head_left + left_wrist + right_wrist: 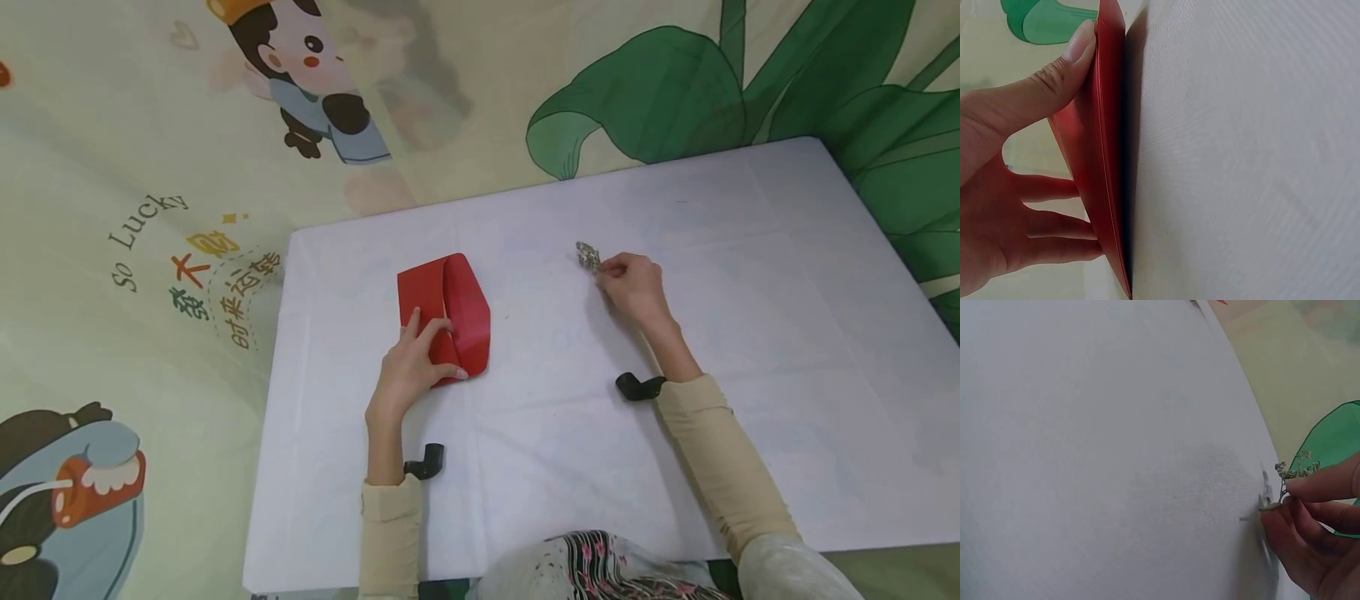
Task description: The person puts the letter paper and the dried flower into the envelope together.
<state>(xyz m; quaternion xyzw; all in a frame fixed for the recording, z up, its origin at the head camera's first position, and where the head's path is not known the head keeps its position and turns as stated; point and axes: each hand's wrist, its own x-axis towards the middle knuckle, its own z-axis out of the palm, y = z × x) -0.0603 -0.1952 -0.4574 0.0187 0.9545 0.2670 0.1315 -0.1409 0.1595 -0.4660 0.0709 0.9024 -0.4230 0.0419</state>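
A red paper envelope (422, 289) lies on the white table on the left, its flap (471, 312) folded out to the right. My left hand (405, 371) rests on it with fingers spread. The fingertips press on the envelope's body and the thumb touches the flap near its lower end; in the left wrist view the thumb (1063, 75) lies along the red paper (1100, 125). Further right, my right hand (637, 287) pinches a small sprig of dried flowers (587, 255) between thumb and fingers, just above the table. Its greyish clusters (1300, 467) stick out past the fingertips.
The white-covered table (540, 467) reaches out on both sides of the hands. A patterned cloth (480, 83) hangs behind it, close to the far edge. Black wrist cameras (637, 386) jut out at both sleeves.
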